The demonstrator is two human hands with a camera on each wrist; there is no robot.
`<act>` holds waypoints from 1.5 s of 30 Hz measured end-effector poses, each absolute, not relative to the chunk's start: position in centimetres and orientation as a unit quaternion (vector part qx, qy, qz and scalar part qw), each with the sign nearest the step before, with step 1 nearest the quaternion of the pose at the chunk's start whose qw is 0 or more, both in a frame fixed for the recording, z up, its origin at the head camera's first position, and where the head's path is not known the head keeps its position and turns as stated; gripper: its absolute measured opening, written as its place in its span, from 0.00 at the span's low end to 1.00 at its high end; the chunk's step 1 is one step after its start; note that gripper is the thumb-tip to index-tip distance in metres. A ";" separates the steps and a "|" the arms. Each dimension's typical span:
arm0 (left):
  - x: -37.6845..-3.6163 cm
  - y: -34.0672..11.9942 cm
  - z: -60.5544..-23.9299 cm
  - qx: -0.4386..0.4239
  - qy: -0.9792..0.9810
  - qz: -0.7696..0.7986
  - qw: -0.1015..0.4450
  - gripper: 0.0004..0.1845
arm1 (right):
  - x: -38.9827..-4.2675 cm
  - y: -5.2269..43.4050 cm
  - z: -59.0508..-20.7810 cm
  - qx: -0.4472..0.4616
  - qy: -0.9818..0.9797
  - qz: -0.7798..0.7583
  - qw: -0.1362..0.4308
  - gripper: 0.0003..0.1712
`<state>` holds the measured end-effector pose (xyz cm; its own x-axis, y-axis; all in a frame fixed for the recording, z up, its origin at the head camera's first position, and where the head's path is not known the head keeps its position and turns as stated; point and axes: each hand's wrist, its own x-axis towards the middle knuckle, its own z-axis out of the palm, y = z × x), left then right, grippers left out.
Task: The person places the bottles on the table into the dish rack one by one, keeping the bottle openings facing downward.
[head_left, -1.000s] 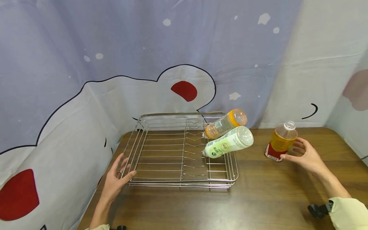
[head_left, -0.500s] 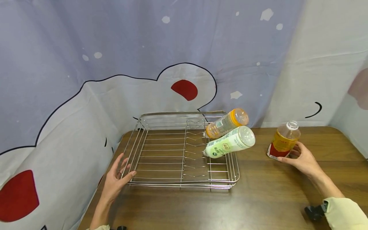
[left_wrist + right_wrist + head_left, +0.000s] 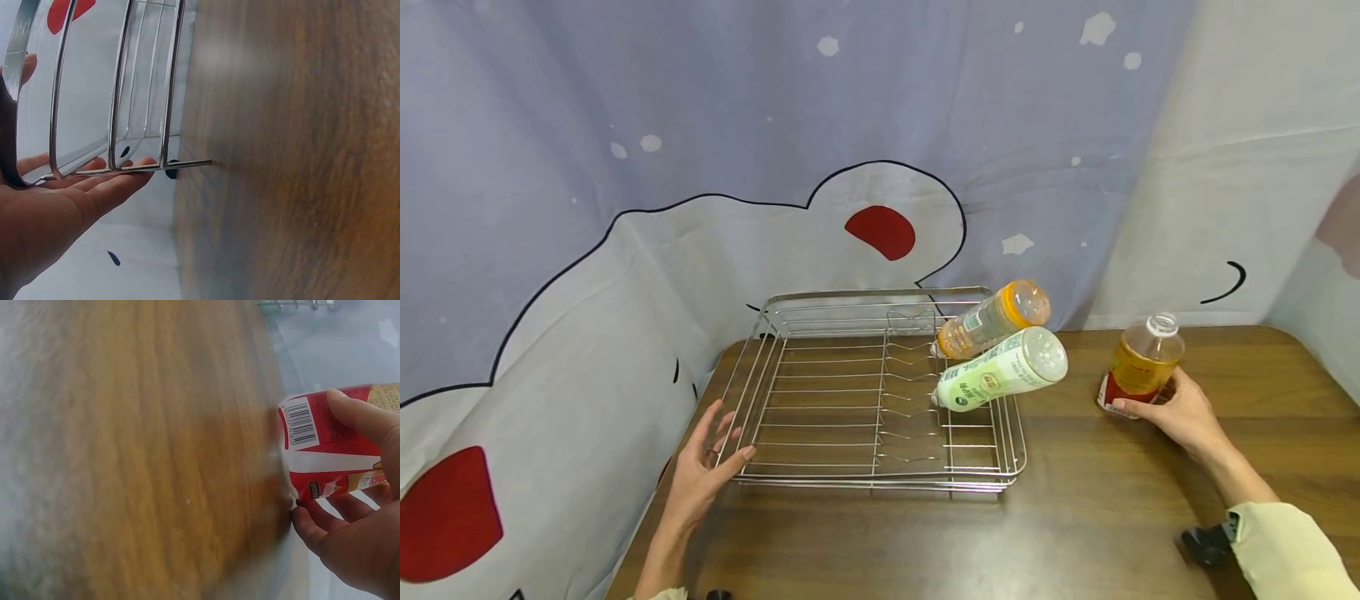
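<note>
Two bottles already lie in the wire rack (image 3: 880, 392): an orange bottle (image 3: 992, 318) and a green-and-white bottle (image 3: 1000, 371), both tipped on their sides with their bases propped up over the rack's right rim. A third, the tea bottle (image 3: 1141, 364) with the red label, stands on the desk (image 3: 1075, 517) well to the right of the rack (slightly tilted, cap on). Judging from this layout, the loading looks about two-thirds done, with the tea bottle as the one left outside the rack.

The right hand (image 3: 1176, 412) is curled round the lower part of the tea bottle, thumb on the near side of the label and fingers behind it. The left hand (image 3: 703, 471) rests flat against the rack's front left corner, fingers straight and spread, holding nothing.

The head view gives the whole layout but leaves the grip small. The right wrist view shows it closely: the thumb (image 3: 365, 419) pressed over the red label by the barcode, the other fingers wrapped beneath, and the bottle's base at the desk surface (whether it has lifted clear I cannot tell). The left wrist view shows the open palm (image 3: 69, 206) lying along the rack's lowest wires, fingertips touching them.
</note>
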<state>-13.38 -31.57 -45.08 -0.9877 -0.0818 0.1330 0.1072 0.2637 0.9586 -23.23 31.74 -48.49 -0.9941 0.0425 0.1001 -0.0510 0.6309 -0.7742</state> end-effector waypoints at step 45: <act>-13.3 -31.6 -44.9 -0.007 -0.806 -0.587 0.072 0.49 | -16.6 30.4 -34.2 0.092 -0.864 0.478 0.130 0.46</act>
<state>-13.30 -31.62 -44.90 -0.9895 -0.0736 0.1245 0.0959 0.3102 0.9458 -16.58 30.40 -34.16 -0.9492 -0.0341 0.3128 -0.2832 0.5259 -0.8020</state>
